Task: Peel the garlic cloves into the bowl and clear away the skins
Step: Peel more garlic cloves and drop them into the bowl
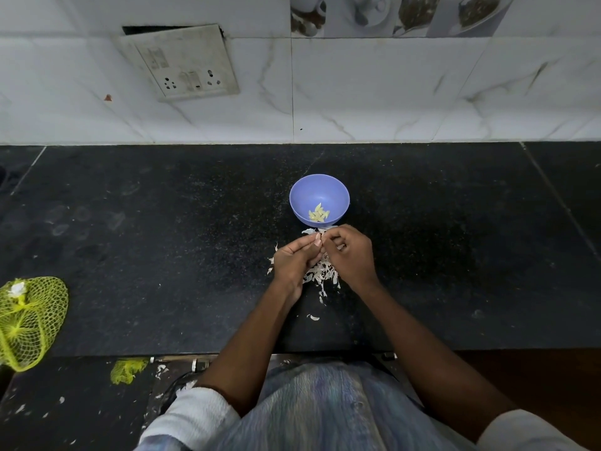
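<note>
Garlic clove (319, 236) pinched between the fingers of both hands, left hand (297, 259) and right hand (353, 255) curled together just in front of the blue bowl (338, 190), mostly hidden by fingertips. Bowl sits mid black worktop (162, 239) holding a few peeled cloves (318, 213); pile of papery skins (322, 271) lies under and between the hands, touching the bowl's near side. Yellow mesh bag (29, 320) far left at worktop edge, switch socket plate (185, 61) on tiled wall behind.
</note>
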